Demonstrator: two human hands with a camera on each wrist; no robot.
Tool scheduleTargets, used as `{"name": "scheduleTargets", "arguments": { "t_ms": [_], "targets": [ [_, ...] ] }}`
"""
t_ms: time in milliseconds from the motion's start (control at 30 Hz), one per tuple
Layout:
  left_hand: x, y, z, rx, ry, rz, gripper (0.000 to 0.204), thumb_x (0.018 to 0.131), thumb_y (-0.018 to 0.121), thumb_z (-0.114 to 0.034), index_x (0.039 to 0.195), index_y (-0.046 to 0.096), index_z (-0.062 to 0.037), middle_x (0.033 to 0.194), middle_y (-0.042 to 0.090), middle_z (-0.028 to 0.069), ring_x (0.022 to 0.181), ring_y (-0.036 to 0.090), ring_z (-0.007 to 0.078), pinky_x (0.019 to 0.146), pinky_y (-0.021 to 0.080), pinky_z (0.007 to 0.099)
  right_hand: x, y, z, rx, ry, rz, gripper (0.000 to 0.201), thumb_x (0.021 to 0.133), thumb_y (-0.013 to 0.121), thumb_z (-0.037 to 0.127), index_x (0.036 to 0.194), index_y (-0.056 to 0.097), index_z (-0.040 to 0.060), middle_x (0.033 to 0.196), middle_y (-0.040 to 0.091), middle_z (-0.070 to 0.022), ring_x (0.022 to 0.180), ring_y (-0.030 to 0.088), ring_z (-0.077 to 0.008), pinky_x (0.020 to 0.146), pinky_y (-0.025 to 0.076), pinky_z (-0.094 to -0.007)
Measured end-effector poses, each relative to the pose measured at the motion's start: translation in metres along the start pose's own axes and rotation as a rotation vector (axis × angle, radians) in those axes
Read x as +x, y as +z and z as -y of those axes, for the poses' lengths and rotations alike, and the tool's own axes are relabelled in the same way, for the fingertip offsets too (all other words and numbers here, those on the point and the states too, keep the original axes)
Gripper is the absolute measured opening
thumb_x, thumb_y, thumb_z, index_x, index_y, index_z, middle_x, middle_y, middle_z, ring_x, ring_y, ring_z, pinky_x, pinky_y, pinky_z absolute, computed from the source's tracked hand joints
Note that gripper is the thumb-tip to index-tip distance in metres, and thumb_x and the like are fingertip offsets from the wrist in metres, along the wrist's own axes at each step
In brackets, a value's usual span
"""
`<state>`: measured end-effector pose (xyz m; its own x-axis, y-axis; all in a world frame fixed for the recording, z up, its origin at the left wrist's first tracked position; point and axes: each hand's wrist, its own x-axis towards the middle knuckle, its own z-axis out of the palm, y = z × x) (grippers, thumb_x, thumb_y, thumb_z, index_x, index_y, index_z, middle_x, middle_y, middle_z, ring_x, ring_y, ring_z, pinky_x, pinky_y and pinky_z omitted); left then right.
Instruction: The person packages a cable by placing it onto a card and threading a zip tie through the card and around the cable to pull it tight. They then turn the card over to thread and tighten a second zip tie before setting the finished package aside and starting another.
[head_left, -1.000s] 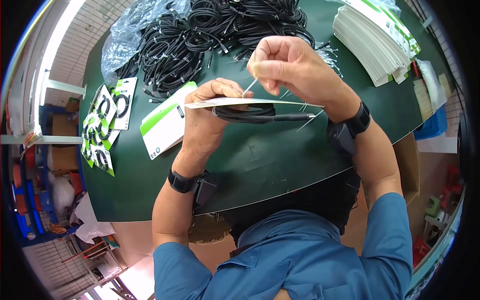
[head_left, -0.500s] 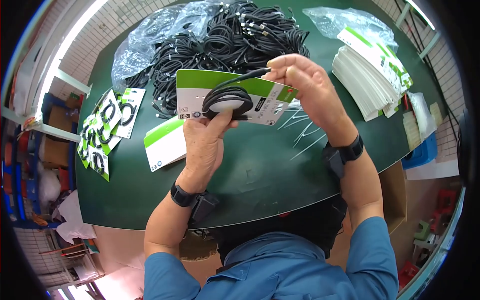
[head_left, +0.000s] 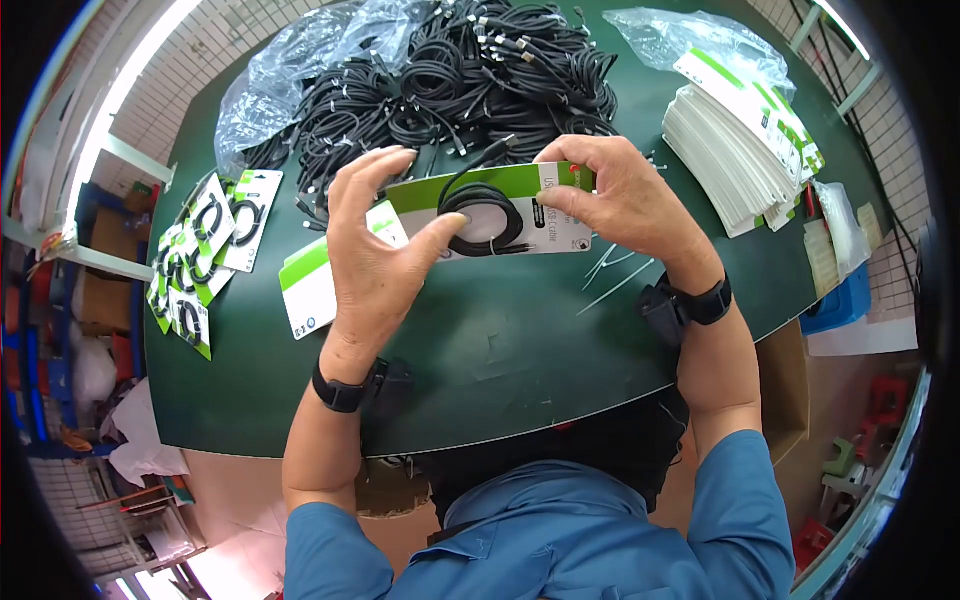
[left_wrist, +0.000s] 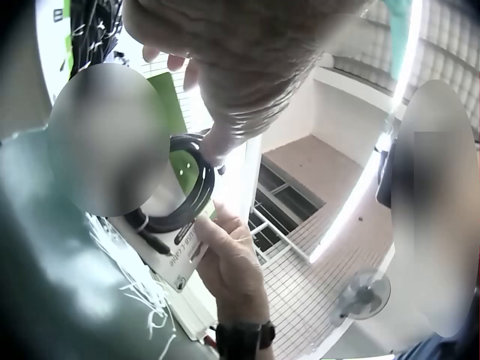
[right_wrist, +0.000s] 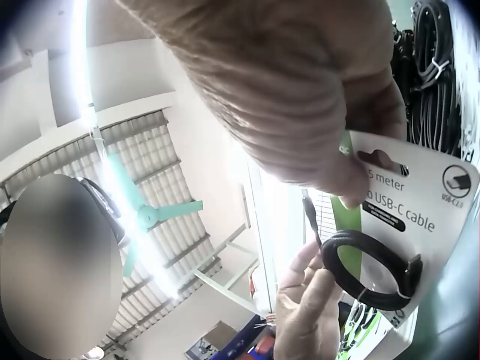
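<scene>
A coiled black USB-C cable (head_left: 512,212) lies against a green and white card (head_left: 566,232), with a white tie round the coil's lower side. My right hand (head_left: 632,198) pinches the card's right end, thumb on the printed front and fingers behind. The left hand (head_left: 375,235) is at the card's other end, its thumb tip at the coil and its fingers spread apart above the card's edge. In the right wrist view, the left thumb (right_wrist: 313,296) is beside the coil. One cable end sticks up past the card's top edge.
Behind the hands is a heap of black cables (head_left: 450,90) with a clear plastic bag (head_left: 285,75) beside it. Stacked cards (head_left: 725,160) stand at right, carded cables (head_left: 205,240) at left. Blank-looking cards (head_left: 310,295) and loose white ties (head_left: 615,280) lie nearby on the green table (head_left: 500,350).
The card has turned from edge-on to face-up toward the head camera. My right hand has gone from a white tie to the cable end, then to the card's right end. The left fingers have spread.
</scene>
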<state>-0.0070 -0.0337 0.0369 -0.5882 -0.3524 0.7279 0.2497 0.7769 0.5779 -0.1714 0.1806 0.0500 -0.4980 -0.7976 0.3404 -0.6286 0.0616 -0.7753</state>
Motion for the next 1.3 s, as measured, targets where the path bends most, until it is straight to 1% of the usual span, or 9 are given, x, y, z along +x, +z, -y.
{"name": "scheduleTargets", "arguments": {
  "t_ms": [33,200,367,467,633,900,1033,1133,1300],
  "targets": [
    [0.001,-0.003,-0.002,0.271,0.171,0.138,0.045,0.075,0.090,-0.004,0.116,0.070,-0.0037,0.115,0.072,0.0080,0.094,0.071,0.0286,0.087,0.058,0.0419,0.000,-0.001,0.000,-0.018,0.007,0.047,0.021,0.091,0.078,0.008,0.107,0.070,-0.0027,0.083,0.069,-0.0063,0.071,0.061,-0.0110,0.065,0.051,-0.0298],
    [-0.017,0.004,0.001,0.167,0.105,0.315,0.043,0.071,0.090,-0.005,0.110,0.072,-0.0057,0.104,0.073,0.0070,0.089,0.070,0.0306,0.080,0.057,0.0394,-0.002,0.000,-0.008,-0.126,-0.037,0.183,0.016,0.091,0.077,0.008,0.099,0.067,-0.0028,0.083,0.069,-0.0077,0.073,0.062,-0.0122,0.066,0.051,-0.0302],
    [-0.023,0.011,0.006,0.135,0.216,0.312,0.035,0.072,0.088,-0.002,0.103,0.074,-0.0055,0.098,0.074,0.0064,0.088,0.070,0.0283,0.075,0.056,0.0385,-0.003,0.006,-0.012,-0.208,-0.013,0.243,0.017,0.091,0.076,0.008,0.103,0.069,-0.0027,0.082,0.069,-0.0069,0.074,0.064,-0.0122,0.067,0.053,-0.0290],
    [-0.024,0.014,0.002,0.116,0.265,0.296,0.030,0.073,0.086,0.000,0.100,0.074,-0.0051,0.099,0.074,0.0071,0.088,0.070,0.0270,0.074,0.057,0.0371,-0.005,0.015,-0.003,0.051,-0.006,0.081,0.016,0.090,0.078,0.006,0.103,0.072,-0.0022,0.082,0.070,-0.0062,0.074,0.066,-0.0121,0.067,0.054,-0.0279],
    [-0.025,0.017,0.001,0.122,0.247,0.259,0.030,0.072,0.083,0.006,0.098,0.074,-0.0050,0.097,0.073,0.0079,0.087,0.070,0.0262,0.075,0.057,0.0370,-0.004,0.013,0.001,0.012,-0.041,0.086,0.012,0.089,0.080,0.005,0.099,0.075,-0.0014,0.081,0.070,-0.0053,0.074,0.067,-0.0114,0.068,0.055,-0.0274],
    [-0.028,0.018,0.001,0.127,0.286,0.259,0.029,0.070,0.078,0.010,0.094,0.071,-0.0036,0.096,0.071,0.0081,0.087,0.069,0.0268,0.074,0.057,0.0376,-0.005,0.016,-0.001,-0.055,-0.071,0.083,0.007,0.085,0.078,0.004,0.091,0.075,0.0003,0.075,0.072,-0.0108,0.066,0.069,-0.0194,0.064,0.057,-0.0318],
    [-0.026,0.017,0.000,0.137,0.315,0.293,0.028,0.069,0.079,0.011,0.092,0.070,-0.0026,0.097,0.071,0.0083,0.086,0.069,0.0269,0.072,0.056,0.0375,-0.006,0.018,0.001,-0.151,-0.161,0.116,0.012,0.082,0.082,0.002,0.089,0.072,-0.0008,0.082,0.070,-0.0094,0.072,0.070,-0.0223,0.067,0.056,-0.0327],
    [-0.022,0.015,-0.002,0.143,0.326,0.332,0.027,0.069,0.079,0.011,0.091,0.069,-0.0021,0.098,0.071,0.0086,0.085,0.069,0.0270,0.070,0.056,0.0373,-0.008,0.021,-0.001,-0.220,-0.266,0.075,0.012,0.081,0.081,0.001,0.087,0.070,0.0007,0.084,0.070,-0.0098,0.075,0.069,-0.0266,0.067,0.056,-0.0355],
    [-0.017,0.011,0.001,0.118,0.387,0.316,0.026,0.071,0.080,0.009,0.091,0.068,-0.0015,0.098,0.073,0.0091,0.084,0.070,0.0277,0.069,0.056,0.0363,-0.009,0.023,0.004,-0.264,-0.332,0.023,0.013,0.080,0.081,0.000,0.086,0.070,0.0010,0.085,0.069,-0.0093,0.077,0.069,-0.0275,0.068,0.055,-0.0368]
  ]
}}
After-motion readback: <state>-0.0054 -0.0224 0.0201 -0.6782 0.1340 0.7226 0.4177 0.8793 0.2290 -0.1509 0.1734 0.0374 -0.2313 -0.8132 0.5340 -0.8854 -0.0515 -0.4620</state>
